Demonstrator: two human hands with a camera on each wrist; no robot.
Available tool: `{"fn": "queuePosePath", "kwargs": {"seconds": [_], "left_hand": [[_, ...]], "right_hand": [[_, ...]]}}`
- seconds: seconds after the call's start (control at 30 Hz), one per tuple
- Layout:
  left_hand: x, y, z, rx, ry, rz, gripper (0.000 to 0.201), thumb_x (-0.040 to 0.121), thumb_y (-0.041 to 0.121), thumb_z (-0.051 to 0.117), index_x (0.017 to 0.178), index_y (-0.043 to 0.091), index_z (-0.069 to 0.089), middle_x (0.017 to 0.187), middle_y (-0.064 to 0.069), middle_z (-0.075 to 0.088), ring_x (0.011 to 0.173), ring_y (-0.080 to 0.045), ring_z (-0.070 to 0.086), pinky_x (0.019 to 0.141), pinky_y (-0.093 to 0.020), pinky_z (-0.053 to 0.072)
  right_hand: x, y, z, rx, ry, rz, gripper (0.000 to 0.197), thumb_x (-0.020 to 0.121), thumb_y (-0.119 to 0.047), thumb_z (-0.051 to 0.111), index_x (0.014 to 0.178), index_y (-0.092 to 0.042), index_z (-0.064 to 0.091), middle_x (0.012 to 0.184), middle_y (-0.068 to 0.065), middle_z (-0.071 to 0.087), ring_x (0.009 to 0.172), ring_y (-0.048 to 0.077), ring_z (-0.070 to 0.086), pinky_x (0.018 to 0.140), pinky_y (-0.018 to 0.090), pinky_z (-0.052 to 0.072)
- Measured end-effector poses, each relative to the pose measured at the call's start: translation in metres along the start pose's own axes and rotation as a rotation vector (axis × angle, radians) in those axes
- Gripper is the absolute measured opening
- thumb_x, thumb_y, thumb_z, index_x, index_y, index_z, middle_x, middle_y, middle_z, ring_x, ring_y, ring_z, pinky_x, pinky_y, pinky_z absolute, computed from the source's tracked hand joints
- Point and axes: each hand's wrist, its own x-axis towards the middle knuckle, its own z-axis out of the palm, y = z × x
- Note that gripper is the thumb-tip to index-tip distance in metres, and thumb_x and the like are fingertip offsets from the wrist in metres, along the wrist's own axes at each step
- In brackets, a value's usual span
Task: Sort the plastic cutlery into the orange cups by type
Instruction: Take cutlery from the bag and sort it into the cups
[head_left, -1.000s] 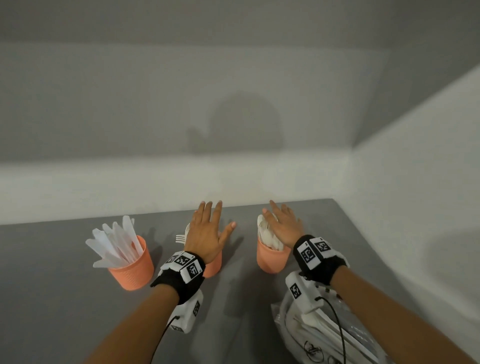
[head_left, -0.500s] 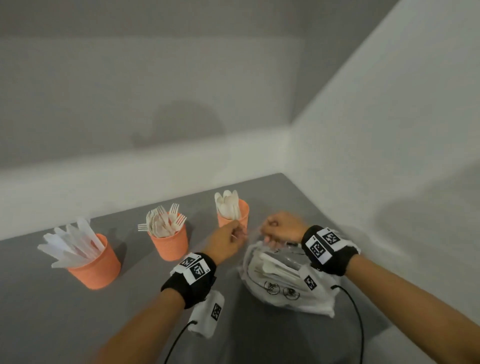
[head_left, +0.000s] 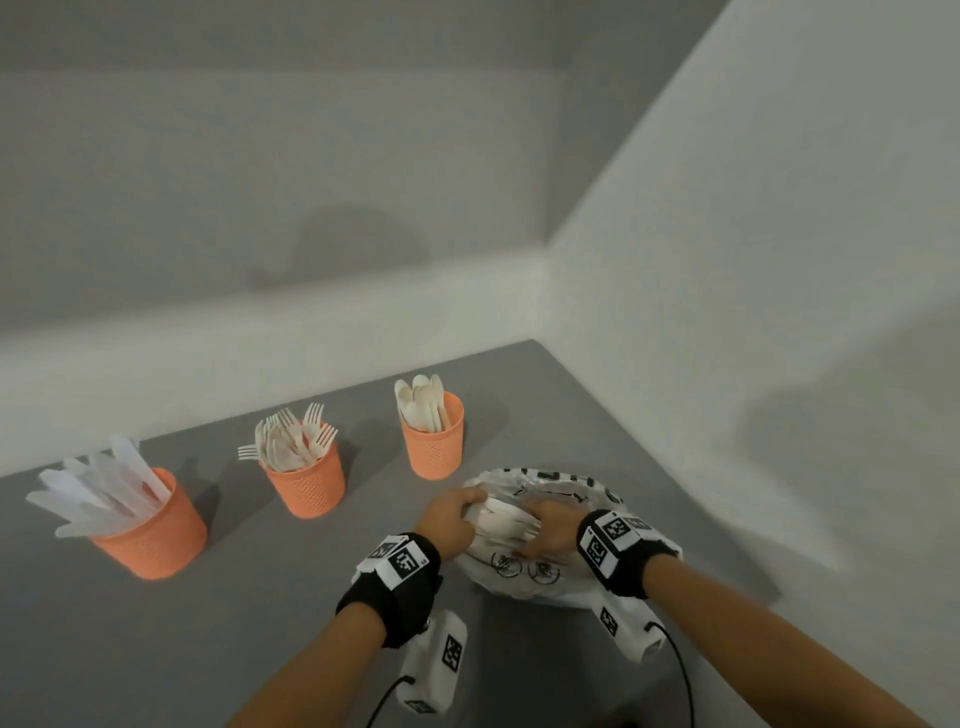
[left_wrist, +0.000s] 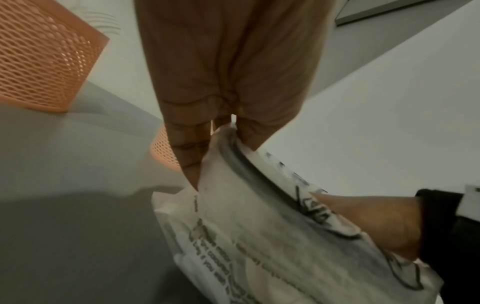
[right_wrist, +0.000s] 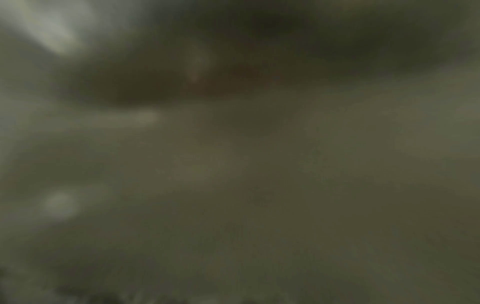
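Grey table (head_left: 260, 649) under you carries three orange mesh cups (head_left: 310, 480) already filled, while your left hand (head_left: 448, 526) pinches the thin white plastic bag (head_left: 550, 582) of leftover cutlery (head_left: 501, 522) and your right hand (head_left: 551, 530) reaches inside, grip unseen, so tugging could tear it.

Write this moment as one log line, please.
left hand: pinches plastic bag rim | right hand: inside bag, grip unseen | orange cups: knives, forks, spoons sorted

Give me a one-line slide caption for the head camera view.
Left hand holds the plastic bag open, right hand inside; three orange cups hold sorted cutlery.
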Motion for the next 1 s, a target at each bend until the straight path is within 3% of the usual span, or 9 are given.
{"fn": "queuePosePath", "kwargs": {"seconds": [0.13, 0.27, 0.4, 0.53, 0.63, 0.83, 1.0], "left_hand": [[-0.008, -0.002, -0.002, -0.038, 0.023, 0.018, 0.052, 0.082, -0.011, 0.043, 0.132, 0.004, 0.049, 0.144, -0.01, 0.042, 0.135, -0.022, 0.039, 0.105, -0.017, 0.024], [-0.011, -0.006, -0.008, -0.031, 0.039, 0.02, 0.054, 0.081, -0.011, 0.044, 0.132, 0.007, 0.048, 0.144, -0.007, 0.041, 0.134, -0.02, 0.039, 0.09, -0.004, 0.02], [-0.01, -0.007, -0.016, -0.009, 0.043, -0.016, 0.053, 0.082, -0.007, 0.046, 0.133, 0.008, 0.049, 0.142, -0.007, 0.046, 0.13, -0.02, 0.043, 0.099, -0.015, 0.029], [-0.008, -0.003, -0.02, -0.031, 0.031, -0.05, 0.052, 0.082, -0.007, 0.048, 0.132, 0.009, 0.048, 0.138, -0.009, 0.048, 0.127, -0.021, 0.046, 0.098, -0.02, 0.035], [-0.005, -0.001, -0.022, -0.026, 0.033, -0.062, 0.052, 0.083, -0.004, 0.049, 0.133, 0.01, 0.047, 0.137, -0.01, 0.048, 0.122, -0.025, 0.05, 0.099, -0.03, 0.042], [0.0, 0.003, -0.021, -0.047, 0.044, -0.091, 0.048, 0.086, 0.003, 0.05, 0.134, 0.008, 0.044, 0.135, -0.012, 0.049, 0.114, -0.032, 0.055, 0.079, -0.028, 0.048], [0.004, 0.004, -0.018, -0.004, 0.031, -0.09, 0.047, 0.088, 0.006, 0.049, 0.134, 0.008, 0.043, 0.135, -0.012, 0.047, 0.109, -0.03, 0.057, 0.068, -0.023, 0.048]], "right_hand": [[0.013, -0.001, 0.001, -0.012, 0.003, 0.003, 0.045, 0.078, -0.04, 0.069, 0.117, -0.023, 0.057, 0.115, 0.003, 0.063, 0.109, 0.023, 0.057, 0.091, 0.03, 0.041], [0.019, 0.0, 0.004, 0.055, -0.046, 0.001, 0.056, 0.08, -0.04, 0.067, 0.13, -0.022, 0.049, 0.129, 0.005, 0.056, 0.121, 0.026, 0.051, 0.104, 0.036, 0.038], [0.024, 0.003, 0.005, 0.065, -0.002, -0.015, 0.054, 0.079, -0.039, 0.069, 0.126, -0.022, 0.051, 0.122, 0.003, 0.06, 0.115, 0.023, 0.053, 0.1, 0.035, 0.039], [0.024, 0.005, 0.0, 0.139, 0.007, -0.036, 0.058, 0.077, -0.033, 0.072, 0.129, -0.02, 0.048, 0.123, 0.003, 0.058, 0.114, 0.022, 0.053, 0.1, 0.033, 0.039], [0.021, 0.007, -0.002, 0.15, 0.032, -0.02, 0.056, 0.074, -0.026, 0.073, 0.126, -0.019, 0.051, 0.122, 0.004, 0.061, 0.109, 0.02, 0.054, 0.098, 0.032, 0.042], [0.016, 0.006, 0.002, -0.027, 0.082, -0.071, 0.037, 0.086, -0.026, 0.06, 0.118, -0.009, 0.055, 0.115, 0.009, 0.062, 0.106, 0.023, 0.057, 0.089, 0.022, 0.043], [0.015, 0.018, -0.005, 0.029, 0.16, -0.03, 0.055, 0.069, -0.043, 0.072, 0.118, -0.023, 0.055, 0.112, -0.002, 0.064, 0.101, 0.018, 0.058, 0.09, 0.031, 0.048]]}}
